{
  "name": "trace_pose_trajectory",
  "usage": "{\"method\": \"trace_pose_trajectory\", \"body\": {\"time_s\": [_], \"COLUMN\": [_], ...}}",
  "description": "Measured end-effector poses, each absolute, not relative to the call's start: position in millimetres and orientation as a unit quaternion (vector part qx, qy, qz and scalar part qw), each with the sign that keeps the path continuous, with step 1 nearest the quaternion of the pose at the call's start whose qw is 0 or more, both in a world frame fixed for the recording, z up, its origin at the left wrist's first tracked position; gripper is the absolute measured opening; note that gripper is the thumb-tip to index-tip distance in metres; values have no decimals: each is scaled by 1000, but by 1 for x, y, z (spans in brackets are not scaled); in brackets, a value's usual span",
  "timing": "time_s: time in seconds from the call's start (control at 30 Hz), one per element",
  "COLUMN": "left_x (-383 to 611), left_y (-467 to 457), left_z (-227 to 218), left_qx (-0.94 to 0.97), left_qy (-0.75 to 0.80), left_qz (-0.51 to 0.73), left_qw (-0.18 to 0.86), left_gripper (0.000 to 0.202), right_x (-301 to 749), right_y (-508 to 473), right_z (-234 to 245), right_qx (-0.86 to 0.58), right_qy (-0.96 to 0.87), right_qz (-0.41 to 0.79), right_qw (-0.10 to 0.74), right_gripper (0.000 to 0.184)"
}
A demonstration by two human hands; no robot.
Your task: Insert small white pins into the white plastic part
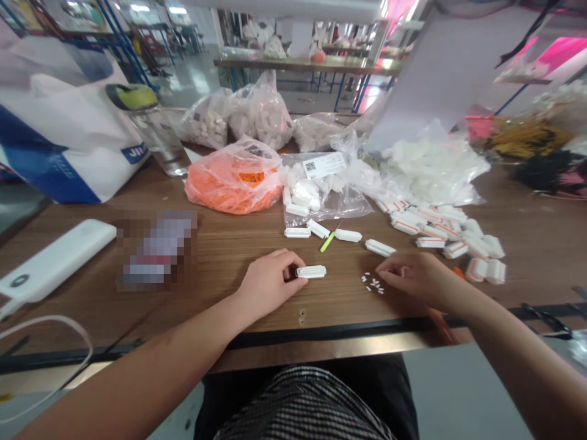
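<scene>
My left hand (268, 282) rests on the wooden table (220, 256) and pinches one end of a small white plastic connector (311, 272) lying flat. My right hand (415, 275) is curled with its fingertips pinched just beside a scatter of tiny white pins (372, 284); whether it holds one I cannot make out. Several more white connectors (347, 235) lie just beyond my hands, with a thin green tool (328, 241) among them.
A pile of white and orange-trimmed connectors (449, 235) lies right. An orange bag (233, 177), clear bags of white parts (316, 189), a lidded jar (153, 128), a white and blue bag (68, 134) and a white power bank (50, 260) stand around.
</scene>
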State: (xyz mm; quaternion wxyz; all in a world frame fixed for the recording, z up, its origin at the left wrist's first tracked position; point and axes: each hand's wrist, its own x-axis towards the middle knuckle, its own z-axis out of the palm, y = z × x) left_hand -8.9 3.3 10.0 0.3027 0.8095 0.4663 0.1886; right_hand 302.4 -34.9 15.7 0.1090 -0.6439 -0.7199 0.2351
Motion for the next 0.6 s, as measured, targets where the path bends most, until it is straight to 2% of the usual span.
{"method": "trace_pose_trajectory", "body": {"time_s": [0.07,0.2,0.6], "left_x": [-9,-9,-9], "left_y": [3,3,3], "left_z": [10,10,13], "left_qx": [809,810,809], "left_qy": [467,466,467], "left_qz": [188,189,183], "left_qw": [303,301,306], "left_gripper": [10,10,10], "right_x": [302,295,284], "right_y": [-35,-37,-40], "right_z": [16,20,24], "right_qx": [-632,-636,-608], "right_qy": [-724,-715,-770], "right_qz": [244,269,164], "right_qw": [126,108,103], "right_gripper": [20,18,27]}}
